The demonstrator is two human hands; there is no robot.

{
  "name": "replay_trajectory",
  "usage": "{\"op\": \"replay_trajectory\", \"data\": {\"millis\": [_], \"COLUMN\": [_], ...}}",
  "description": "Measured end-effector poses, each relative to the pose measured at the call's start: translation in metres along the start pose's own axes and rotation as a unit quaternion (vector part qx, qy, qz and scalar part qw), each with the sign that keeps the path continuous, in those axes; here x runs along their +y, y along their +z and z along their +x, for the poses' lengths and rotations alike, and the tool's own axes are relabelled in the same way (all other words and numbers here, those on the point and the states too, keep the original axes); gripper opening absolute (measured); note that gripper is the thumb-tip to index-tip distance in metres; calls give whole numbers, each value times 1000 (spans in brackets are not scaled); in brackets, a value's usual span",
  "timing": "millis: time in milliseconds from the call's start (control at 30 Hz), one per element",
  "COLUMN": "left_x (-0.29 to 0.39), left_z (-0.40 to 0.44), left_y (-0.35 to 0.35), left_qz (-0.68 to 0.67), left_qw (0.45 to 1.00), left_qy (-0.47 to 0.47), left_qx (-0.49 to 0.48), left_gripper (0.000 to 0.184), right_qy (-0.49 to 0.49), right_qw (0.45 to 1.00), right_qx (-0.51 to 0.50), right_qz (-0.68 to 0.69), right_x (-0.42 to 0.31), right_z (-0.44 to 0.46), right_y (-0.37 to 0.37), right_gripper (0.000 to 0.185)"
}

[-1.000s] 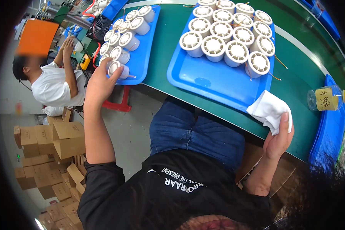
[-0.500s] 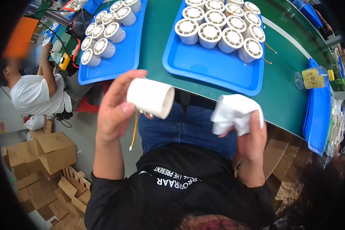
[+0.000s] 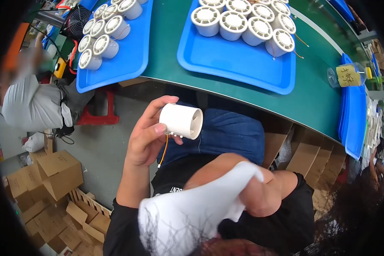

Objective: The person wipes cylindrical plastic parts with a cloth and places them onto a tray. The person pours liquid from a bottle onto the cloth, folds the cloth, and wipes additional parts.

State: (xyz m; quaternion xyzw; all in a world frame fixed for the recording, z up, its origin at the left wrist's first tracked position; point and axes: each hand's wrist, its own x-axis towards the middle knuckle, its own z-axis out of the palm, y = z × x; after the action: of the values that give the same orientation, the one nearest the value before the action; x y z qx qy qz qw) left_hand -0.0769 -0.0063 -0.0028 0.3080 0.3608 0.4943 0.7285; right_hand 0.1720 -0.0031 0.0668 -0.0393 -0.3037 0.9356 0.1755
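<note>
My left hand (image 3: 146, 138) is closed around a white plastic cylinder (image 3: 175, 118), held on its side above my lap. The cylinder's open end faces right, with inner parts visible inside. A thin yellow-orange wire (image 3: 163, 150) with a small white connector hangs beneath it. Close to my chest, my right hand (image 3: 260, 194) grips a white cloth (image 3: 187, 207), which spreads out leftward and is partly blurred. Strands of hair cross the cloth's lower part.
A blue tray (image 3: 239, 70) on the green table (image 3: 170, 85) holds several white round units with vented tops. Similar units stand in another blue tray (image 3: 134, 70). A labelled bottle (image 3: 347, 76) lies at right. Cardboard boxes (image 3: 59, 170) and a seated person (image 3: 34, 104) are at left.
My left hand has moved right and down with the cylinder, whose open end has turned more toward the camera. My right hand has brought the cloth down toward my chest, and the cloth has unfolded.
</note>
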Motion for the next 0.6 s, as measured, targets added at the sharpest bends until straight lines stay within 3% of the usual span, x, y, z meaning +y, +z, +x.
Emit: {"op": "replay_trajectory", "data": {"millis": [100, 367, 467, 600], "left_x": [-2, -11, -13, -14], "left_z": [1, 5, 4, 6], "left_y": [-6, 0, -1, -3], "left_qz": [-1, 1, 3, 0], "left_qw": [1000, 999, 999, 999], "left_qy": [1, -25, -40, -18], "left_qx": [-10, -30, -16, -29], "left_gripper": [68, 66, 67, 69], "right_qy": [2, 35, -22, -99], "right_qw": [1000, 994, 986, 907], "right_qx": [19, -74, 37, 238], "right_qz": [-23, -67, -161, -334], "right_x": [-3, 7, 1, 7], "right_z": [4, 13, 11, 22], "right_y": [-5, -4, -7, -34], "right_gripper": [82, 78, 76, 74]}}
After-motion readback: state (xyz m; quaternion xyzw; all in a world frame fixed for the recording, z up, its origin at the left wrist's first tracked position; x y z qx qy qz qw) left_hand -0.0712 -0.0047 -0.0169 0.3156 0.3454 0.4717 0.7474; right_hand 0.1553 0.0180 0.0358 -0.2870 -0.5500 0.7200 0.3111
